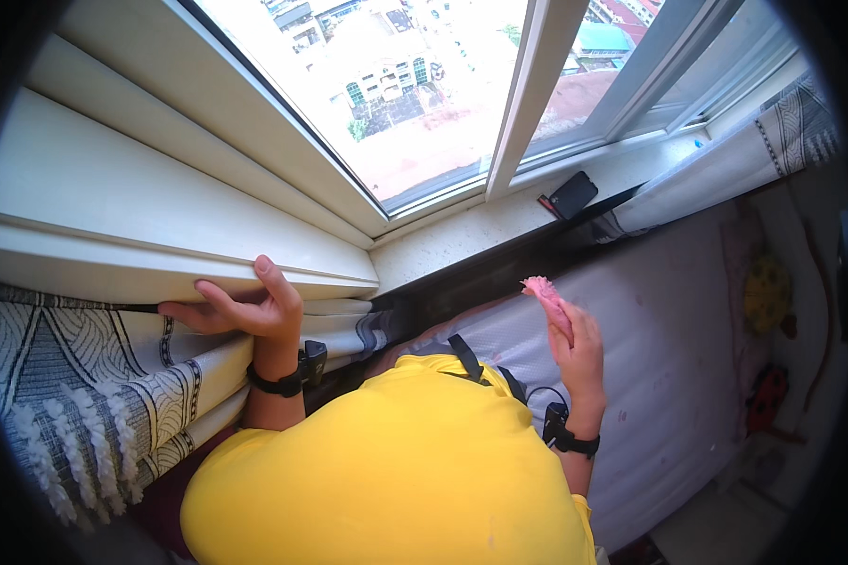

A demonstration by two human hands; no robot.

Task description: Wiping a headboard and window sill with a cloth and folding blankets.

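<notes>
My left hand [254,307] is raised against the cream window casing [148,240], fingers apart. Its wrist and lower fingers lie along the edge of a patterned curtain [155,381] with white tassels, which hangs bunched below. Whether the fingers press on the casing or the curtain is hard to tell. In my right hand [581,353] is a crumpled pink cloth [551,304], its frayed end poking out above the fingers. This hand is over the bed [650,367], apart from the window sill [459,244].
A dark phone [574,195] rests on the sill beside a small red item [548,205]. White frames divide the window glass [424,106]. Another curtain [714,169] hangs at the right. A dark gap [459,293] separates sill and bed. Ladybird-shaped decorations [767,399] line the bed's far end.
</notes>
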